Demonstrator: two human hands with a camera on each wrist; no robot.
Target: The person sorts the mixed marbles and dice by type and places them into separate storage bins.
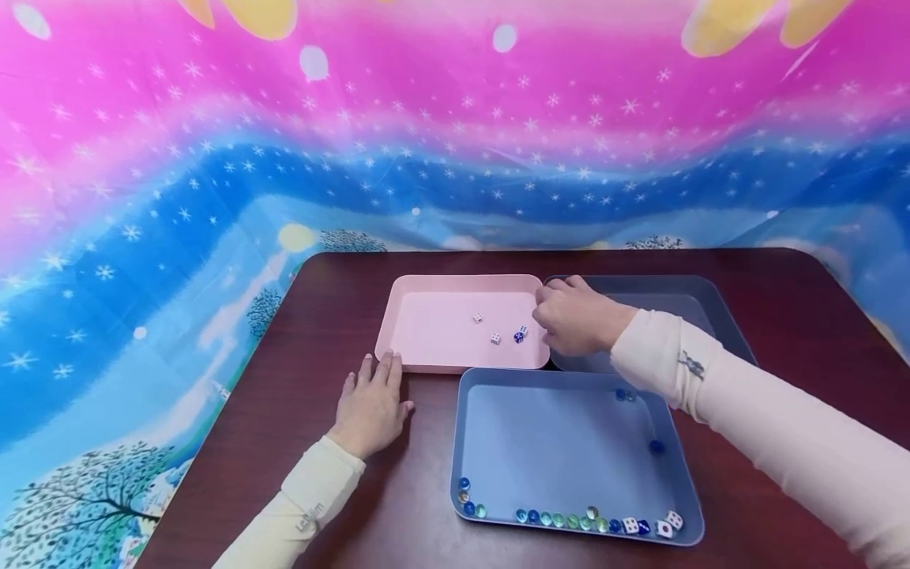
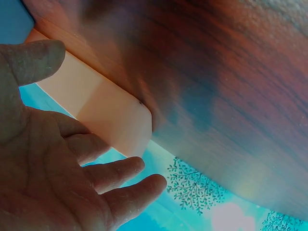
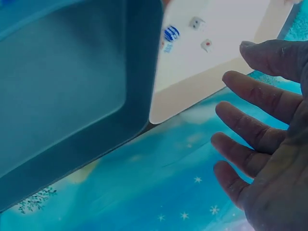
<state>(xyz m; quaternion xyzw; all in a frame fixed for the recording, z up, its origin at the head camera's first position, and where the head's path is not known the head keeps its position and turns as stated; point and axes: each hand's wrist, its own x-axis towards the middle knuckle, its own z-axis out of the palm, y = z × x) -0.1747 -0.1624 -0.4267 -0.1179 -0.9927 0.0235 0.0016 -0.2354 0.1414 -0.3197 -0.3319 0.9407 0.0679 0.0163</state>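
While the right grip (image 1: 579, 318) gapes empty at the pink tray's (image 1: 432, 322) right rim, white dice (image 1: 495, 339) inside look light, hard, pinchable across faces

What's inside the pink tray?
The pink tray holds three white dice and a blue die. In the head view, the right hand covers part of its right edge, hiding anything there.

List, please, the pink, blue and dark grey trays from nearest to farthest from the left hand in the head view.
1. Pink tray: its near-left corner is beside the left hand.
2. Blue tray: to the hand's right.
3. Dark grey tray: farther right, beyond the pink tray.
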